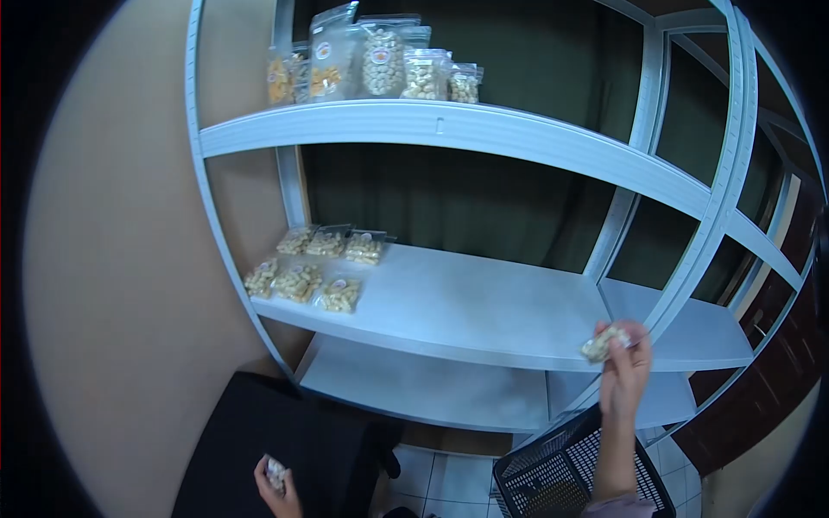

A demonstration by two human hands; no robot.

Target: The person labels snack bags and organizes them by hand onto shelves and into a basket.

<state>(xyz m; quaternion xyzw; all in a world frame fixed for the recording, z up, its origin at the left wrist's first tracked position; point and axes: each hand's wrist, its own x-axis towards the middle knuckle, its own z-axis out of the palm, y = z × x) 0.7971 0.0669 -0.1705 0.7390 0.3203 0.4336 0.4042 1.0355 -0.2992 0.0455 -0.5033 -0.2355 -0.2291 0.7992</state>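
Note:
Raised at the right, in front of the middle shelf's front edge, my right hand (625,369) is closed round a small clear bag of pale nuts (600,346). My left hand (278,497) is low in the view, over the black surface (298,432), with its fingers round another small bag of nuts (275,471). On the left end of the middle shelf (466,298), several similar bags (298,282) lie in two rows. What kind of nuts they are is too small to tell.
Several upright zip bags (382,60) of nuts and orange pieces stand on the upper shelf (484,121). Below my right forearm is a black plastic basket (540,488) on the tiled floor. A white lower shelf (423,388) and a metal post (721,173) are close by.

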